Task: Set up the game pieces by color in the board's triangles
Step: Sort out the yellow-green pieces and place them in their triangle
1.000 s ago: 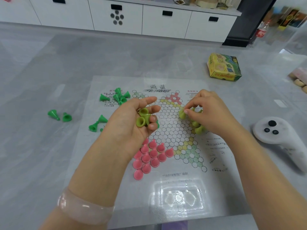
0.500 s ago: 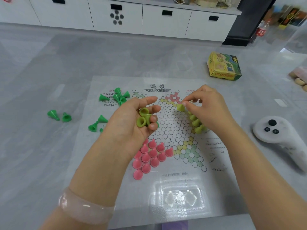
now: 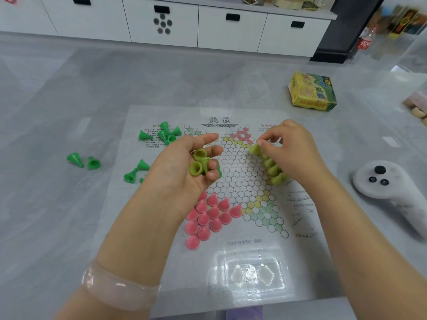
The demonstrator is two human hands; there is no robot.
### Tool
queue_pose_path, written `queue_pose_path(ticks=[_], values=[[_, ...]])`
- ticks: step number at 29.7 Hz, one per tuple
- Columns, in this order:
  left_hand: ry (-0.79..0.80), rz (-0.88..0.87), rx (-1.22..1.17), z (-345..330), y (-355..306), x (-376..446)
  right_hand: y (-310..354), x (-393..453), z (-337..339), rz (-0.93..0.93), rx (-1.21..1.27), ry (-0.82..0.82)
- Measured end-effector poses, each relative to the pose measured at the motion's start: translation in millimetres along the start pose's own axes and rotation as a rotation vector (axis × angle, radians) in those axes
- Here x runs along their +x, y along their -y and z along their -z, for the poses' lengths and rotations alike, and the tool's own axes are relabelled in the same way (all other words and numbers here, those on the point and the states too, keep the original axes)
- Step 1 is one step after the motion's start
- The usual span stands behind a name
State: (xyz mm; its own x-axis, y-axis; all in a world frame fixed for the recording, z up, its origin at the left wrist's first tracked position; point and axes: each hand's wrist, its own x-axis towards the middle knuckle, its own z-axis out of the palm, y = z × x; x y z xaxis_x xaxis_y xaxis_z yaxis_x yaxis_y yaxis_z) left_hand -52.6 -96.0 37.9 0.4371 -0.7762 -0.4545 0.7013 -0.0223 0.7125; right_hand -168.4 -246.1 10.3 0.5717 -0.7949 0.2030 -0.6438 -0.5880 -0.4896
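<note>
The paper game board (image 3: 240, 181) lies flat on the grey table. My left hand (image 3: 182, 167) hovers palm-up over the board's left side and holds a few olive-green cone pieces (image 3: 199, 163) in its curled fingers. My right hand (image 3: 288, 148) pinches one olive-green piece (image 3: 255, 149) at the top of a row of olive-green pieces (image 3: 273, 170) standing in the right triangle; part of that row is hidden under the hand. Pink pieces (image 3: 208, 218) fill the lower-left triangle. Bright green cones lie loose at the board's upper left (image 3: 165, 135) and left edge (image 3: 136, 172).
Two bright green cones (image 3: 84, 160) lie on the table left of the board. A yellow-green box (image 3: 312, 92) sits at the back right. A white controller (image 3: 390, 188) rests to the right. White cabinets (image 3: 231, 26) stand behind the table.
My right hand moved up and slightly away along the right triangle, carrying a pinched olive-green piece to the row's top end. My left hand has stayed in place.
</note>
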Motion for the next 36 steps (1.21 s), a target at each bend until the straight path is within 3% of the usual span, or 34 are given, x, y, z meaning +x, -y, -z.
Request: queue_pose_path(ticks=[5,13,36], values=[[-0.007,0.000,0.000,0.5,-1.1,-0.7,-0.2,0.6,17.1,-0.024,0.178,-0.074],[-0.005,0.004,-0.002,-0.5,-1.3,-0.7,-5.8,-1.5,16.7,0.049,-0.106,0.175],[-0.004,0.002,-0.019,0.8,-2.7,-1.3,-8.4,-2.2,11.8,0.065,-0.156,0.164]])
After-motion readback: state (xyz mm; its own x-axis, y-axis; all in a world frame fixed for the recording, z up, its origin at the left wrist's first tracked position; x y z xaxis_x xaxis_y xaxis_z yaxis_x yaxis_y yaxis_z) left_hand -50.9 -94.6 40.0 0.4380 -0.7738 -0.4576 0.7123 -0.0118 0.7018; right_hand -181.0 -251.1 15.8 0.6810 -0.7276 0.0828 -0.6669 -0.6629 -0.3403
